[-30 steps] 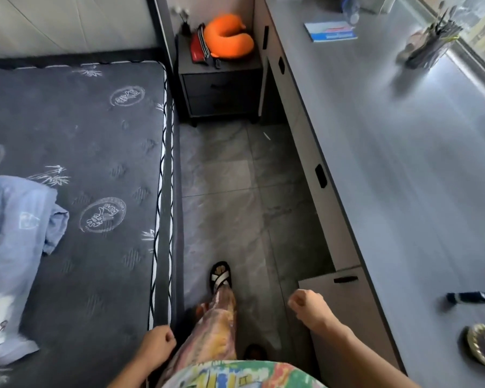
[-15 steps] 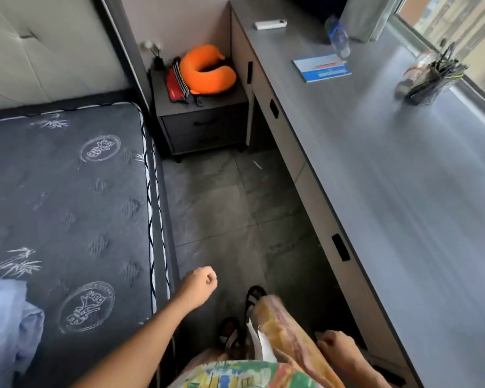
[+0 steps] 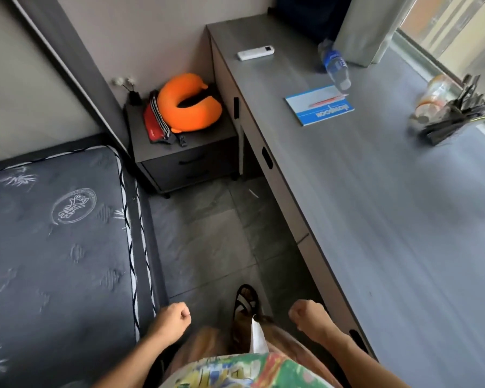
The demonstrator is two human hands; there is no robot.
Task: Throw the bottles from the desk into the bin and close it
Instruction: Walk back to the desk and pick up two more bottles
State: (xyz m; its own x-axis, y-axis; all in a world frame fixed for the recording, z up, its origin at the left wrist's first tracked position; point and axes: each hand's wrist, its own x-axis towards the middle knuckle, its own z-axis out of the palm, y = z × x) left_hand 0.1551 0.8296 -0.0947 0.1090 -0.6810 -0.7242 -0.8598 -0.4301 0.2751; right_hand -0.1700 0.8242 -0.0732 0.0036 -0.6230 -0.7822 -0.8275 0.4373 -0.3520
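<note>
Walking along the desk, left hand and right hand curled into empty fists; clear bottle lying at the desk's far end, likely first pickup.

Readable text is scarce. Blue-and-white booklet on the desk, at about 1 o'clock in the view: white block lettering on its blue band, printed upside down to the camera; individual letters not resolvable. Plastic bottle beyond it, toward 12–1 o'clock: blue label with white print, illegible. Mattress, 9 o'clock: embossed oval emblem, characters unreadable.
</note>
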